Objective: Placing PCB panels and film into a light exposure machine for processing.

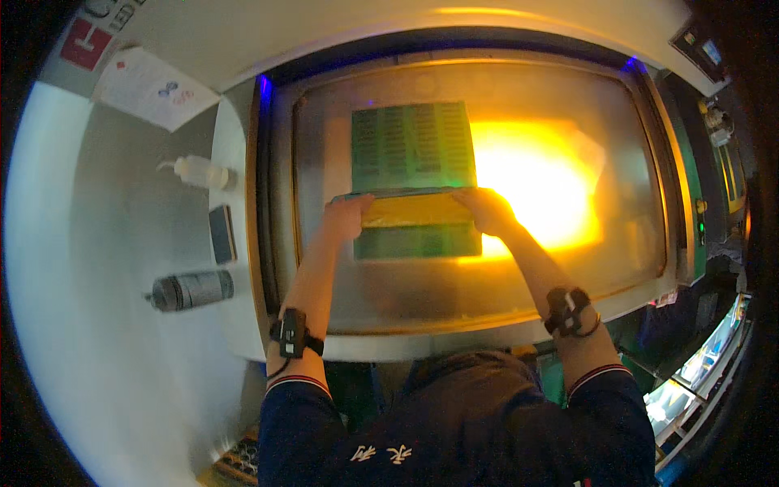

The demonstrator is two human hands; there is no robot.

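A green panel (412, 142) with rows of dark marks lies on the flat, framed bed of a machine. Across its lower half runs a long yellow strip with a grey edge (415, 211), perhaps a wide scraper; its exact kind I cannot make out. My left hand (349, 216) is closed on the strip's left end. At the opposite end my right hand (488, 213) grips it, with the fingers bent over the grey edge. Both arms reach forward over the bed. Part of the panel is hidden under the strip.
Strong yellow light glows on the bed (535, 191) right of the panel. A raised frame (665, 187) borders the bed. On the left ledge are a white squeeze bottle (200, 172), a dark flat phone-like object (221, 234) and a grey bottle (192, 290). A paper sheet (154, 88) is farther back.
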